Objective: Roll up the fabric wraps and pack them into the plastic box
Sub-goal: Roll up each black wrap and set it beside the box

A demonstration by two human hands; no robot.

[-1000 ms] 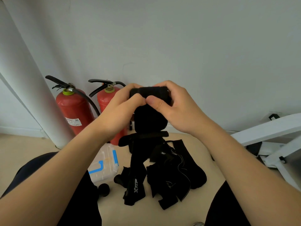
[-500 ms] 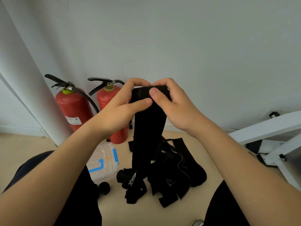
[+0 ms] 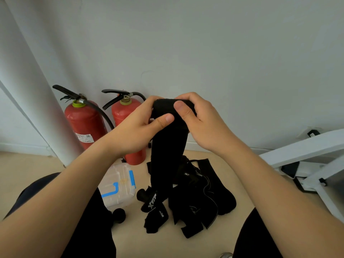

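Both the left hand and right hand gripped the black wrap; their fingers hid its rolled top, its tail lost in the pile below.

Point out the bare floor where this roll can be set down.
Bare floor lies on the near side of the pile of wraps; more lies left of the pillar. It is crowded between the plastic box and the pile, where small rolls lie.
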